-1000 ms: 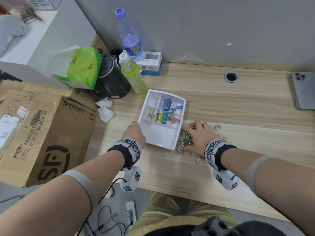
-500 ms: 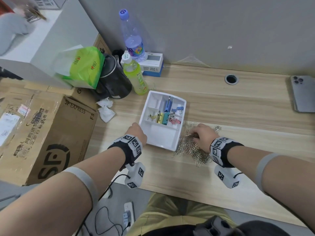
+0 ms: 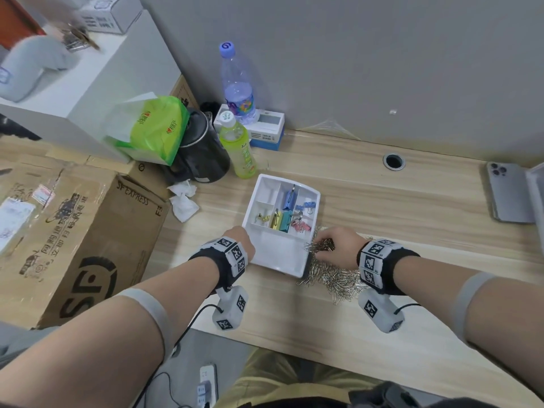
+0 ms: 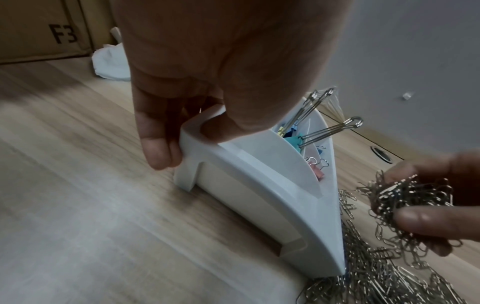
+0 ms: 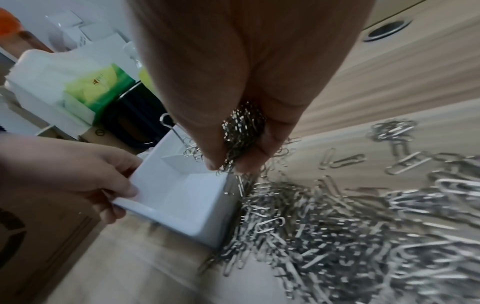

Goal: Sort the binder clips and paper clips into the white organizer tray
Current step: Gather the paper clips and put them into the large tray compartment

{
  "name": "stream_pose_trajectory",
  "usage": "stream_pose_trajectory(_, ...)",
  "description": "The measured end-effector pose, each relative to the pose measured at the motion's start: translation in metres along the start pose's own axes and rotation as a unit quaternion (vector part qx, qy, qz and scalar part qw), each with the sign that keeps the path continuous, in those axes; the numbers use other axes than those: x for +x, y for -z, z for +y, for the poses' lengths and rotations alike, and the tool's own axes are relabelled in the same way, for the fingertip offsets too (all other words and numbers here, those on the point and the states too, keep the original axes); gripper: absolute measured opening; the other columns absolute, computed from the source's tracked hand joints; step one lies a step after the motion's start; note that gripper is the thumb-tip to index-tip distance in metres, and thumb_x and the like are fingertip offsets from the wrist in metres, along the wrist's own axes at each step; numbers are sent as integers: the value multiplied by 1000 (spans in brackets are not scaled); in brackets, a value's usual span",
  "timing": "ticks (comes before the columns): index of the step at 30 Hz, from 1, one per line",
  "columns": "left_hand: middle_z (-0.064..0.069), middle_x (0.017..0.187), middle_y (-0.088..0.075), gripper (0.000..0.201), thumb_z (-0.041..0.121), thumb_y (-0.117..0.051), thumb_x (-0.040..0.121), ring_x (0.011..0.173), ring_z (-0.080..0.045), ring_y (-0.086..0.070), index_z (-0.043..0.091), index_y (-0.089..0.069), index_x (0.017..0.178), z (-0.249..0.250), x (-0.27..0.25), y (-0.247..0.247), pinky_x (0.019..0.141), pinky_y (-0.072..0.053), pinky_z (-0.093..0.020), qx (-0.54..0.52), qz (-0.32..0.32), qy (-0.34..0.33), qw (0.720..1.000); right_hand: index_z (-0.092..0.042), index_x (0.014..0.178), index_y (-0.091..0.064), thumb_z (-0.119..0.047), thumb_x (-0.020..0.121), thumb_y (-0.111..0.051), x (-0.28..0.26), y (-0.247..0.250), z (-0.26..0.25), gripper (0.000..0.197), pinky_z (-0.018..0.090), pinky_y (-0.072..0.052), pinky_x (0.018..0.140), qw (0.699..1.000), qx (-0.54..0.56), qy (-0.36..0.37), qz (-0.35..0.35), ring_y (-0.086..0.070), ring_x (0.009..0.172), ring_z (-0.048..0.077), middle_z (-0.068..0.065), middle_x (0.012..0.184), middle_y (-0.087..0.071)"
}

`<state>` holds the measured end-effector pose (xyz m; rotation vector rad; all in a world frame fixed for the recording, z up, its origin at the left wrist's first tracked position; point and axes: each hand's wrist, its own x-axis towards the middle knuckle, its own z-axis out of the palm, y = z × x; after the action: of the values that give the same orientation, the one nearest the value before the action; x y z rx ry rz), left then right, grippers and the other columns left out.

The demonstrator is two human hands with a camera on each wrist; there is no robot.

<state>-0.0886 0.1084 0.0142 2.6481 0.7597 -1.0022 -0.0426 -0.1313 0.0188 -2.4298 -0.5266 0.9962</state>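
The white organizer tray sits mid-desk with coloured binder clips in its far compartments; its large near compartment holds nothing. My left hand grips the tray's near left corner, thumb inside the rim. My right hand holds a bunch of silver paper clips, lifted just beside the tray's right edge, also seen as a tangled bunch of paper clips. A heap of loose paper clips lies on the desk against the tray's right side.
Behind the tray stand a green drink bottle, a black kettle, a water bottle and a small box. Crumpled tissue and a cardboard box are on the left. A phone lies far right.
My right hand went from lying flat on the paper clip heap to gathering a bunch and lifting it toward the tray's right edge. The left hand stayed on the tray corner.
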Motion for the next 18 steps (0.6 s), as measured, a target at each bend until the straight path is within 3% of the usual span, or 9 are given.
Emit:
stream_pose_trajectory(10,0,64,-39,36,12,-53,91,78,-22,-50,15,-34,61,-3,3,0,72,-41,-26,14,-10,-18,1000,-20,118,-67,-24,86,-68,34,-41,-43,33,28,-44,93,1000,8,29,3,-58,111,22,3,120,-66)
stream_pose_trajectory(12,0,64,-40,35,13,-53,91,66,-20,-49,15,-35,61,-3,5,1,72,-41,-26,23,-14,-19,999,-22,116,-68,-21,84,-68,37,-47,-45,32,27,-46,91,999,18,26,4,-60,108,20,0,118,-67)
stream_pose_trajectory(15,0,63,-39,37,13,-52,92,52,-12,-37,15,-35,60,-3,7,1,72,-40,-26,36,-15,-24,999,-24,115,-69,-18,82,-69,37,-50,-44,34,22,-45,89,999,39,28,-5,-61,106,17,-4,117,-67)
stream_pose_trajectory(18,0,63,-40,36,15,-54,91,64,-19,-48,15,-36,60,-2,8,1,72,-41,-26,49,-14,-27,998,-27,115,-69,-11,81,-66,35,-49,-41,38,26,-49,95,998,57,34,-16,-62,108,16,-4,118,-67)
